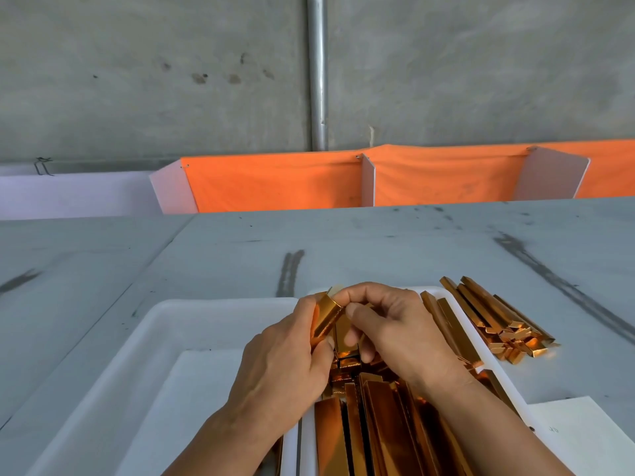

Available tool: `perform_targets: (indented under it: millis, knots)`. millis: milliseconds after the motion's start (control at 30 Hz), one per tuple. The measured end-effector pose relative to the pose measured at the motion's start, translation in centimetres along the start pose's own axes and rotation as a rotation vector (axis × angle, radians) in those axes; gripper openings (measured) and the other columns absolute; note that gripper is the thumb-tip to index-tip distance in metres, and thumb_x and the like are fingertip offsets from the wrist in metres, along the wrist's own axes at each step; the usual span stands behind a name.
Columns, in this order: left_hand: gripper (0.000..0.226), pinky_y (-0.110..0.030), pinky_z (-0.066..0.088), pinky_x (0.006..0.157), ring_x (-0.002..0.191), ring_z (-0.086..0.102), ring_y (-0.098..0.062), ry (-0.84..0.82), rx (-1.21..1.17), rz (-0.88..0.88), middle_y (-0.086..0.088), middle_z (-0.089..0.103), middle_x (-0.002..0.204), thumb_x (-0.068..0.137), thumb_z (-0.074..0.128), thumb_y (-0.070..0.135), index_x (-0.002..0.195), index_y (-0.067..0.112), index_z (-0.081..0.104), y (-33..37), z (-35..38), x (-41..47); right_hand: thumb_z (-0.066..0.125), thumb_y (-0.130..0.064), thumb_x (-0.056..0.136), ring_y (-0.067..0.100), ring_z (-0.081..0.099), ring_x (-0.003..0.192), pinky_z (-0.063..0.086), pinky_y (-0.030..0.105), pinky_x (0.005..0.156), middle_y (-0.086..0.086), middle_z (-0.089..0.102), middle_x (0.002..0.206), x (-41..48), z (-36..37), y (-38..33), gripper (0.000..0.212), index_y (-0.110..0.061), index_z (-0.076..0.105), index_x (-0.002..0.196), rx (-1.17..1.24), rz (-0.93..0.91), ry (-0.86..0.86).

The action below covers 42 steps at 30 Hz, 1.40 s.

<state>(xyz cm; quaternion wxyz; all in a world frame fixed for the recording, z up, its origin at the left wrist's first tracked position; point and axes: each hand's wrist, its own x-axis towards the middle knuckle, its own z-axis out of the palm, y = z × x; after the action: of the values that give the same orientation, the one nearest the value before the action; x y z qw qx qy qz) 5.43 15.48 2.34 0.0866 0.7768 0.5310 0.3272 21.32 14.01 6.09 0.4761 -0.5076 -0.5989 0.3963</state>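
Left hand (pixel 285 359) and right hand (pixel 398 331), each grip tight around 1 gold strip (pixel 326 317), above white tray (pixel 307 448) of stacked strips (pixel 378 424).

Strips in the white tray (pixel 443 292): shiny copper-gold foil (pixel 378 424). Same copper-gold on the folded piece (pixel 324 321) and the pile (pixel 494 317) right of tray. Table (pixel 378 235) grey, dark streaks. Orange cloth (pixel 275 183) beyond it

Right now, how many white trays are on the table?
2. The left tray holds a white sheet; the right tray, beside it, holds gold strips. Their near ends run out of frame.
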Motion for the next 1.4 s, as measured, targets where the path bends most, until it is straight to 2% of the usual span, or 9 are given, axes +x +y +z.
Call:
perform_targets:
  millis: [300,367,467,700,867,1000,1100,1300,1400]
  knots:
    - [0.036,-0.013,0.043,0.061,0.070,0.057,-0.005,-0.071,-0.002,0.024,0.016,0.051,0.080,0.096,0.049,0.041,0.124,0.041,0.027,0.13,-0.10,-0.19,0.049,-0.009,0.101,0.009,0.055,0.046,0.049,0.021,0.052,0.004,0.065,0.060,-0.02,-0.27,0.13,0.034,-0.029,0.071,0.085,-0.050,-0.022,-0.034]
    - [0.034,-0.011,0.038,0.058,0.068,0.055,-0.005,-0.070,0.011,0.030,0.016,0.049,0.078,0.096,0.050,0.041,0.122,0.041,0.027,0.12,-0.19,-0.18,0.050,-0.008,0.101,0.010,0.055,0.047,0.049,0.021,0.051,0.003,0.065,0.060,-0.03,-0.34,0.11,0.033,-0.029,0.071,0.086,-0.047,-0.025,-0.035]
    - [0.035,-0.011,0.040,0.058,0.068,0.056,-0.004,-0.065,0.025,0.037,0.016,0.049,0.078,0.096,0.049,0.042,0.119,0.043,0.023,0.06,-0.27,-0.23,0.051,-0.007,0.101,0.009,0.055,0.047,0.049,0.020,0.050,0.001,0.064,0.059,-0.04,-0.38,0.09,0.028,-0.024,0.071,0.091,-0.021,-0.010,-0.041]
    - [0.031,-0.011,0.038,0.054,0.065,0.056,-0.004,-0.064,0.046,0.043,0.014,0.050,0.074,0.096,0.049,0.043,0.118,0.043,0.028,-0.16,-0.22,-0.22,0.052,-0.004,0.099,0.011,0.061,0.055,0.050,0.023,0.047,-0.002,0.070,0.071,-0.02,-0.15,0.18,0.023,-0.017,0.071,0.094,0.033,0.011,-0.035]
    - [0.029,-0.011,0.032,0.051,0.063,0.054,-0.003,-0.058,0.059,0.053,0.015,0.049,0.072,0.095,0.049,0.043,0.117,0.042,0.030,-0.22,-0.19,-0.27,0.053,-0.007,0.100,0.005,0.056,0.047,0.049,0.021,0.048,0.000,0.065,0.059,0.03,-0.01,0.36,0.022,-0.023,0.068,0.094,-0.013,0.003,-0.007]
    - [0.028,-0.012,0.030,0.050,0.062,0.052,-0.003,-0.064,0.069,0.065,0.015,0.047,0.070,0.095,0.049,0.044,0.114,0.043,0.028,-0.29,-0.16,-0.40,0.055,-0.006,0.098,0.008,0.056,0.047,0.050,0.023,0.051,0.003,0.065,0.061,0.11,-0.20,0.55,0.029,-0.033,0.064,0.101,-0.026,-0.007,0.001]
    - [0.029,-0.012,0.032,0.051,0.062,0.053,-0.004,-0.060,0.067,0.062,0.015,0.048,0.070,0.095,0.049,0.044,0.115,0.043,0.029,-0.45,-0.02,-0.36,0.059,-0.009,0.097,0.009,0.055,0.049,0.050,0.022,0.050,0.002,0.064,0.063,0.09,-0.22,0.73,0.031,-0.038,0.069,0.098,-0.062,-0.050,0.023]
    - [0.029,-0.012,0.031,0.050,0.062,0.052,-0.005,-0.070,0.065,0.056,0.017,0.044,0.070,0.094,0.049,0.047,0.116,0.041,0.031,-0.51,0.09,-0.36,0.065,-0.009,0.093,0.003,0.057,0.046,0.047,0.016,0.048,-0.002,0.071,0.071,-0.05,-0.02,0.74,0.028,-0.035,0.074,0.087,-0.079,-0.102,0.095]
    - [0.032,-0.012,0.037,0.054,0.066,0.055,-0.004,-0.055,0.033,0.073,0.017,0.048,0.072,0.091,0.039,0.063,0.114,0.041,0.033,-0.47,0.15,-0.30,0.061,-0.007,0.095,0.006,0.058,0.047,0.049,0.019,0.051,0.001,0.072,0.071,0.03,0.00,0.70,0.028,-0.031,0.075,0.090,-0.033,-0.039,0.064]
